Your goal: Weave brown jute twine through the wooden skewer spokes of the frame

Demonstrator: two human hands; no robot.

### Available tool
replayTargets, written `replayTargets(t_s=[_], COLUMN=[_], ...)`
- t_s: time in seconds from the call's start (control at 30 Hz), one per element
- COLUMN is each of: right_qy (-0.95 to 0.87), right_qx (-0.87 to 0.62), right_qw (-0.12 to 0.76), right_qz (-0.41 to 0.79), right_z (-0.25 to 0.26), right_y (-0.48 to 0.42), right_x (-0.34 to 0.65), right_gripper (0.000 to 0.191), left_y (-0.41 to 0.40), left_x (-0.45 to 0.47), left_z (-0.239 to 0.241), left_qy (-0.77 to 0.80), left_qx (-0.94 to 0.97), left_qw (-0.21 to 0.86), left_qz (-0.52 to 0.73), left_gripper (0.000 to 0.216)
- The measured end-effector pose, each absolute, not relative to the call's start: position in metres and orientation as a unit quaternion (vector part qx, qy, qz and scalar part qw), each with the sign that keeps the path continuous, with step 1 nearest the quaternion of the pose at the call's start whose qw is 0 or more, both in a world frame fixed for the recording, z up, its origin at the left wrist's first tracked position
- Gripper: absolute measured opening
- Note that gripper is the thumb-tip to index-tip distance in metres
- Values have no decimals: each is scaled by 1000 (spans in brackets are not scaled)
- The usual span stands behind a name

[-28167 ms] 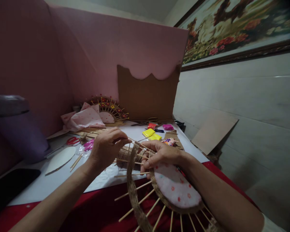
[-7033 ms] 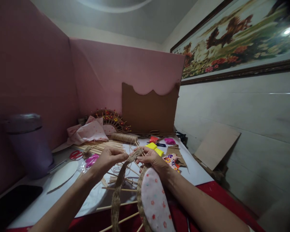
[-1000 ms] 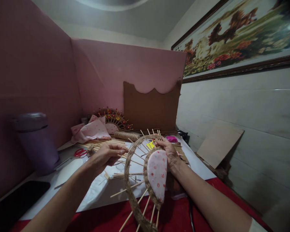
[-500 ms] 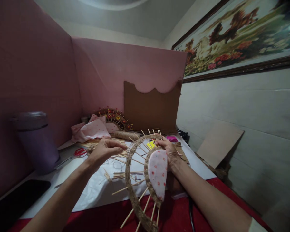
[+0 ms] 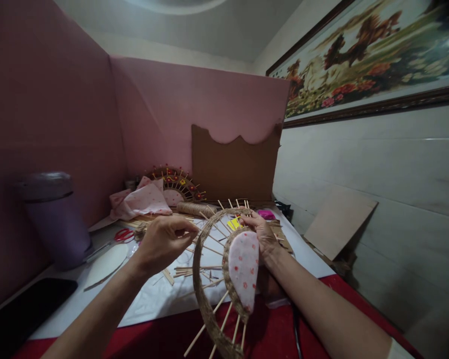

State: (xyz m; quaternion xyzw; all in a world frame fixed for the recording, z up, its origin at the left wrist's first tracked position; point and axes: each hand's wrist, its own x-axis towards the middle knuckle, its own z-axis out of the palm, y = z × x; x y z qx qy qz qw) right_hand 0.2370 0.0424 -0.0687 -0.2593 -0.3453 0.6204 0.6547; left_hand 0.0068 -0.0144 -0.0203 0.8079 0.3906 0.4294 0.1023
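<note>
A half-round frame of twine-wrapped arcs (image 5: 197,264) stands tilted before me, with thin wooden sticks (image 5: 228,319) fanning through both arcs. Its inner arc borders a half-round pad of white cloth with red dots (image 5: 243,269). My right hand (image 5: 262,232) grips the frame near its upper right end, fingers partly hidden behind it. Thumb and fingers of my left hand (image 5: 168,242) pinch together at the outer arc's left edge, closed on the end of a wooden stick, mostly covered by the fingertips. Loose sticks (image 5: 187,271) lie behind the frame.
Behind are a twine spool (image 5: 190,208), pink dotted cloth (image 5: 145,199) and a similar decorated fan (image 5: 179,182). Red-handled scissors (image 5: 124,235), a white half-round piece (image 5: 107,264), a purple tumbler (image 5: 58,219) and a black phone-like slab (image 5: 33,309) are left. Cardboard (image 5: 235,169) stands at the back.
My left hand has turned and shifted slightly right, its fingertips now against the outer arc. The frame has tilted very slightly, while my right hand keeps its hold.
</note>
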Motion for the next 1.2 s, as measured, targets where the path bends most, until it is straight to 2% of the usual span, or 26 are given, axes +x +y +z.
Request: replayTargets(t_s=[0.17, 0.27, 0.53, 0.83, 1.1, 1.2], right_qy=[-339, -333, -324, -318, -321, -321], right_qx=[-258, -256, -246, -237, -233, -234], right_qw=[662, 672, 682, 701, 701, 699], right_qz=[616, 610, 608, 593, 593, 595], right_z=[-70, -71, -67, -65, -63, -64], right_y=[44, 48, 46, 45, 44, 45], right_x=[239, 241, 243, 246, 246, 247], right_gripper=[25, 24, 34, 30, 28, 24], left_y=[-15, -14, -12, -11, -3, -3], left_x=[7, 7, 11, 16, 15, 15], left_z=[-18, -19, -21, -24, -33, -35], left_qy=[379, 386, 400, 415, 400, 377], left_qx=[818, 811, 733, 670, 553, 543], left_qw=[33, 32, 284, 356, 564, 603], left_qz=[432, 438, 470, 502, 465, 446], left_gripper=[10, 9, 11, 8, 17, 15])
